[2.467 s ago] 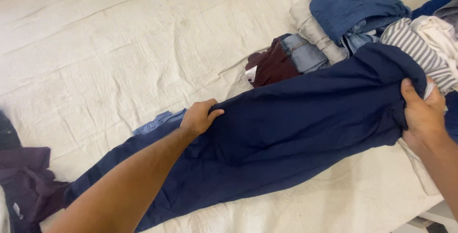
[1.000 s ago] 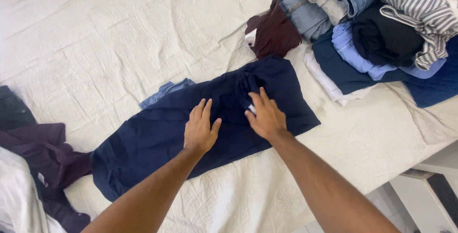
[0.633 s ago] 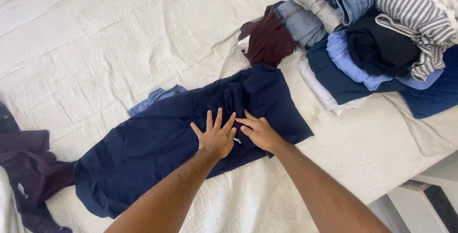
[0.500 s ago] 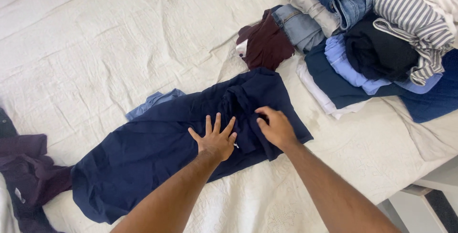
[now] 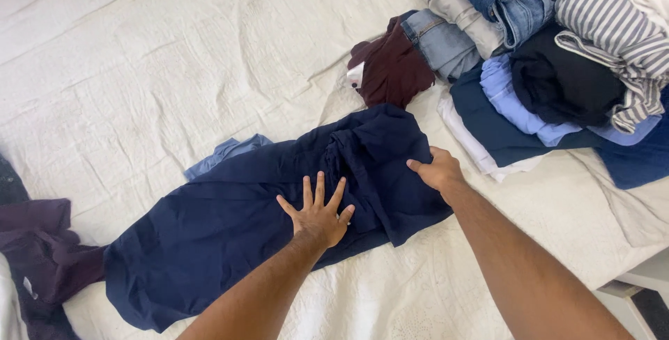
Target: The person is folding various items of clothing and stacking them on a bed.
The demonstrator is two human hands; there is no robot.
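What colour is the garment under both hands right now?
Dark navy blue, plain with no pattern; the garment shows best in the head view.

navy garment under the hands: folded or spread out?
Partly folded. The navy garment lies long across the bed sheet, its right end doubled over in bunched creases.

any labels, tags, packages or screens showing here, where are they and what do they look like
Garment label: small white tag with a touch of red, at the left edge of the maroon garment, above the navy garment.
Garment tag: tiny white tag on the dark purple clothing at the far left edge.
No packages, signs or screens are in view.
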